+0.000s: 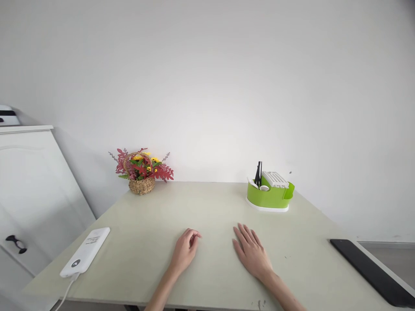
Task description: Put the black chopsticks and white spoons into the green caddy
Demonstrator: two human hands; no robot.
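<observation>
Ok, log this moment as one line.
left hand: loosely curled, on tabletop; right hand: palm down, on tabletop; beyond right hand: green utensil caddy; back left: wicker flower basket; left side: white power bank

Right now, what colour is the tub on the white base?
The tub is bright green, best seen in the head view.

The pale tabletop (207,207) supports a wicker flower basket (142,186), green utensil caddy (267,198), white power bank (87,250), black slab (369,270) (possibly a tablet), left hand (185,248) and right hand (253,255).
</observation>
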